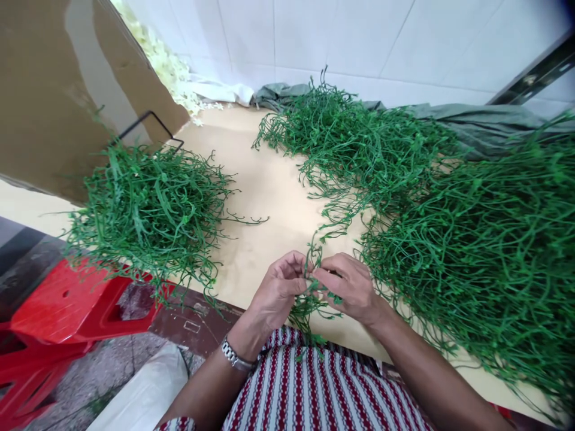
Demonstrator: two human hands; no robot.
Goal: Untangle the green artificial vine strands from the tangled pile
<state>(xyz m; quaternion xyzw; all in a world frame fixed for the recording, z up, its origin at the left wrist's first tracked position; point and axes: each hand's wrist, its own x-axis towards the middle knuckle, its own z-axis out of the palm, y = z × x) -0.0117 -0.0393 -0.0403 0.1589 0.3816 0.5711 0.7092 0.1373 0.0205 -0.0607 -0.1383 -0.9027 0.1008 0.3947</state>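
My left hand (279,287) and my right hand (348,286) meet at the near edge of a pale wooden tabletop (269,197). Both are closed in a pinch on one green plastic stem sprig (314,269). The sprig rises between the fingertips and its lower branches hang down toward my striped lap (309,383). A metal watch sits on my left wrist. A big heap of the same green stems (471,239) lies just right of my right hand. A smaller pile of green stems (148,209) rests to the left.
A red plastic stool (58,311) stands under the left pile. Brown cardboard (54,90) leans at the far left with a black wire frame before it. White tiles form the back wall, with grey-green cloth (471,120) along it and pale flower bits at the back left.
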